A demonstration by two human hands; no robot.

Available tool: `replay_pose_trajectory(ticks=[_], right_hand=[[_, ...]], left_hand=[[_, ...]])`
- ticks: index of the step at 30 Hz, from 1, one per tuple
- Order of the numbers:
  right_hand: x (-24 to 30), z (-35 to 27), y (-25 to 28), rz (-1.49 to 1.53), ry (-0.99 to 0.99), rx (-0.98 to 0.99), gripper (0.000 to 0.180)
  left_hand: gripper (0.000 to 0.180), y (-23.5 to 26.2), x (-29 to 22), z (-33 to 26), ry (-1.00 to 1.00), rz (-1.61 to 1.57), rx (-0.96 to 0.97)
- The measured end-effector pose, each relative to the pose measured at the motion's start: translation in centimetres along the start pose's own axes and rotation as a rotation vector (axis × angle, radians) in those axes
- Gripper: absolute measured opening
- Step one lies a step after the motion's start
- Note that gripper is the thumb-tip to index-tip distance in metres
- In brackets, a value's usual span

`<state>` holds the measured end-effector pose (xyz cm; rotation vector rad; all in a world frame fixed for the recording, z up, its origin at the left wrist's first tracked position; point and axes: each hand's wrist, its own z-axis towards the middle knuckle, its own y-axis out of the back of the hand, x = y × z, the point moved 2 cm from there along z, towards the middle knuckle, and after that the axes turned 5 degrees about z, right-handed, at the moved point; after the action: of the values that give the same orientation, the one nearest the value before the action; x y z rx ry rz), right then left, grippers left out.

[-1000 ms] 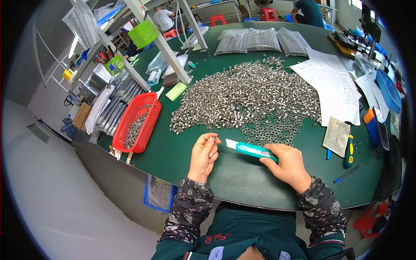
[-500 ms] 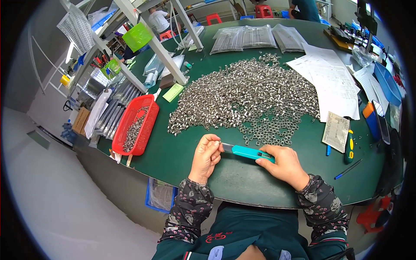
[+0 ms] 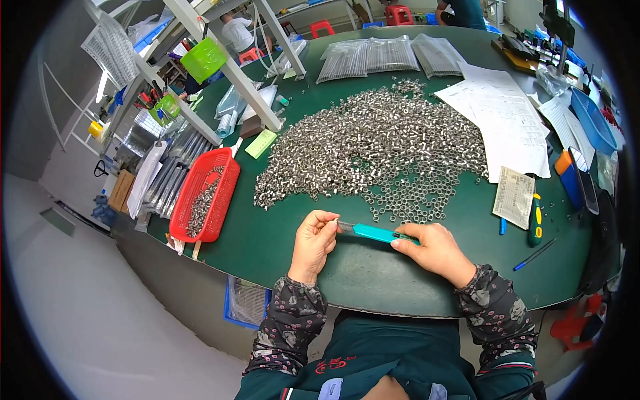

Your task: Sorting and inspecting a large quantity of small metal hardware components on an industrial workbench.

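My right hand [image 3: 437, 251] is closed around a teal utility knife [image 3: 377, 233], its blade [image 3: 346, 227] out and pointing left. At the blade's tip, the thumb and forefinger of my left hand [image 3: 312, 245] pinch together. Whatever lies between those fingertips is too small to make out. Just beyond both hands, a wide heap of small silver metal rings [image 3: 373, 137] covers the middle of the green table [image 3: 373, 287]. Some rings [image 3: 420, 197] lie loose in a single layer at the heap's near edge.
A red plastic basket [image 3: 217, 220] with more rings stands at the left. To the right lie paper sheets [image 3: 510, 127], a card [image 3: 513, 197], a yellow-green-handled tool [image 3: 535, 223] and a pen [image 3: 533, 255]. Bagged tubes [image 3: 393, 55] lie at the back; a shelf post [image 3: 250, 100] rises left.
My left hand's fingers have shifted slightly, with the fingertips now right against the blade's tip. The right hand keeps its hold on the knife. The whole view has shifted a little.
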<state>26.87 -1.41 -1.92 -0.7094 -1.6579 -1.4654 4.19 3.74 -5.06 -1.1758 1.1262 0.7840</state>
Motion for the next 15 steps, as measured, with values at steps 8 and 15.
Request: replay_pose_trajectory(ticks=[8, 15], right_hand=[[2.2, -1.0, 0.1, -0.423, 0.492, -0.452, 0.028], [0.9, -0.4, -0.1, -0.207, 0.294, -0.210, 0.026]], left_hand=[[0.009, 0.5, 0.1, 0.1, 0.075, -0.065, -0.037], [0.011, -0.1, -0.1, 0.1, 0.067, -0.082, -0.063]])
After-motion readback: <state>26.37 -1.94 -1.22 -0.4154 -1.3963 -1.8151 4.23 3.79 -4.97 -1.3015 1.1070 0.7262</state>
